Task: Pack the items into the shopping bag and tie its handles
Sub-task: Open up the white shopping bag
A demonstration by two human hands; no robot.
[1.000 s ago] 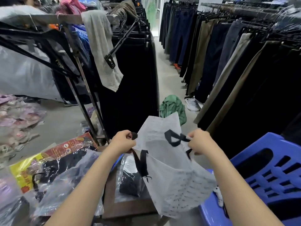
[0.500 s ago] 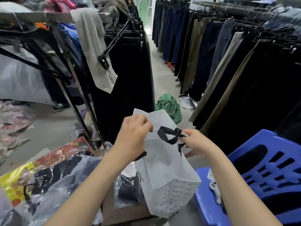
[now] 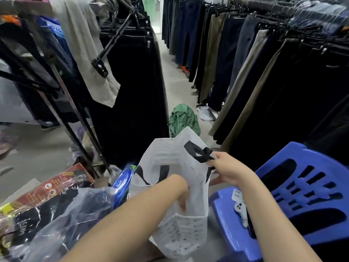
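A white printed shopping bag [image 3: 187, 229] with black handles stands open in front of me. My left hand [image 3: 182, 197] reaches down inside the bag's mouth; its fingers are mostly hidden by the bag wall. At the bag's far right rim my right hand [image 3: 226, 171] pinches the rim and a black handle [image 3: 198, 152]. To the left lie plastic-wrapped dark garments [image 3: 62, 220] and a red and yellow packet [image 3: 51, 188]. A blue round packet [image 3: 122, 182] leans against the bag's left side.
A blue plastic chair [image 3: 302, 197] stands at the right with a small white toy [image 3: 239, 210] on its seat. Racks of dark trousers [image 3: 264, 82] line both sides of the aisle. A green garment [image 3: 183, 118] and a white shoe [image 3: 205, 112] lie on the floor.
My left hand let go of the bag's left handle, crossed over the rim and went down into the bag. My right hand kept its hold on the right handle. The bag opened wider.
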